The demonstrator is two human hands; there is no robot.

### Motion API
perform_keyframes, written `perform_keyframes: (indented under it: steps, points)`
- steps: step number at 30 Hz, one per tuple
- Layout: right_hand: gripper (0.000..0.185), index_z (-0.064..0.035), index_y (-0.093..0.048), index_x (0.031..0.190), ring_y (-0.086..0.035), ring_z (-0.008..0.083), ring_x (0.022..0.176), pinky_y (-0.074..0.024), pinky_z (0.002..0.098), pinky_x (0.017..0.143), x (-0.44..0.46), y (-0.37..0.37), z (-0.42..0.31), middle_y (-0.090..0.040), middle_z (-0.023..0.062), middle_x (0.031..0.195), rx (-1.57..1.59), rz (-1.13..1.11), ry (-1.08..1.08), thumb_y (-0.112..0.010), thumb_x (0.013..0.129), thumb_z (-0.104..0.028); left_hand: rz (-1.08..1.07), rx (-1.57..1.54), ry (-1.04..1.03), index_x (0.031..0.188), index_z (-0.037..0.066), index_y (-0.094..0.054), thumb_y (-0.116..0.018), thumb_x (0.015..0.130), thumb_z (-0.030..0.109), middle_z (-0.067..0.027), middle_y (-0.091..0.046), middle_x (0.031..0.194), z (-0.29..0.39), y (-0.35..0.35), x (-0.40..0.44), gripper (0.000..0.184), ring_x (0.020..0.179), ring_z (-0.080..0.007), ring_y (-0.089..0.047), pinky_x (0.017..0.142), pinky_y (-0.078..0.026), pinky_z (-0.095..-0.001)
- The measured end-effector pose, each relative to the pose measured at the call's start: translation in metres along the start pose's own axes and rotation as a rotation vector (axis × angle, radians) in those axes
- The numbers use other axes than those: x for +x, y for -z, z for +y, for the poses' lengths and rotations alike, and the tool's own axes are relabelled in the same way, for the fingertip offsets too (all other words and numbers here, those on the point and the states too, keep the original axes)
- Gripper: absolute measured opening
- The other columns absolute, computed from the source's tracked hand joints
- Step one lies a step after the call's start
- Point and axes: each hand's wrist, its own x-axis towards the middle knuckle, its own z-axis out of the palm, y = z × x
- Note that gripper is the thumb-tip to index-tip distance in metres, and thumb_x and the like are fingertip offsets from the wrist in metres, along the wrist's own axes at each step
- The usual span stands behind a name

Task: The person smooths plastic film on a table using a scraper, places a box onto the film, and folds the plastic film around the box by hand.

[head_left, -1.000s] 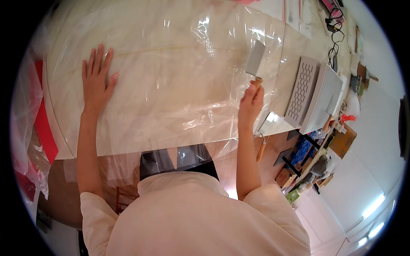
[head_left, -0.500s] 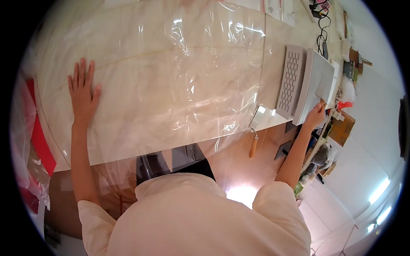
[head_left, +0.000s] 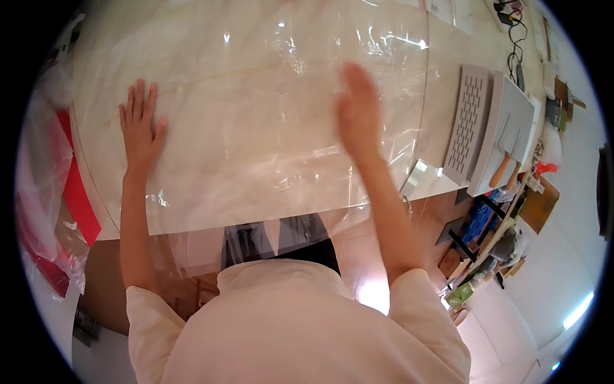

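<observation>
- Right hand (head_left: 359, 110), toward 1 o'clock: blurred, fingers stretched out and not curled, no tool seen in it; I cannot tell whether it touches the film.
- Left hand (head_left: 141, 133), toward 10 o'clock: palm down, fingers spread, resting flat with nothing gripped.
- Film (head_left: 249, 137): spread under and between the hands, covering most of the near table (head_left: 442, 83), its loose part hanging past the edge at 6 o'clock.
- How far along: the spreading looks mostly done, I judge; glints and creases, thickest from 12 to 3 o'clock, suggest that the film is not wholly flat.
- Two scrapers (head_left: 501, 170): out of hand, lying on the box (head_left: 526, 115) between 2 and 3 o'clock, so scraping seems paused or finished; which, I cannot tell.
- Third blade (head_left: 417, 175): near the table's edge at 3 o'clock, untouched.
- Red strip (head_left: 78, 179): at 9 o'clock, beside the film.
</observation>
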Motion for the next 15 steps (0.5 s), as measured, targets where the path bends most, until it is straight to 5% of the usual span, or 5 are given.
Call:
perform_keyframes:
  steps: [5,15]
  points:
    - [0.049,-0.0002,-0.048,0.138,-0.043,0.0393,0.133,-0.0378,0.0497,0.108,0.009,-0.073,-0.055,-0.045,0.0173,0.146,0.116,-0.038,0.068,-0.057,0.092,-0.012,-0.021,-0.020,0.007,0.155,0.020,-0.035,-0.050,0.095,0.034,-0.0076,-0.023,0.164,0.000,0.005,-0.001,0.063,0.151,-0.0309,-0.018,0.120,-0.008,-0.0538]
    - [0.048,-0.0033,-0.048,0.141,-0.040,0.0367,0.133,-0.0356,0.0489,0.107,0.006,-0.074,-0.050,-0.041,0.0166,0.149,0.084,-0.070,-0.053,-0.054,0.096,-0.021,0.012,-0.038,0.036,0.154,0.016,-0.035,-0.050,0.097,0.038,-0.0072,-0.026,0.163,-0.003,0.006,-0.002,0.063,0.150,-0.0308,-0.020,0.121,-0.010,-0.0528]
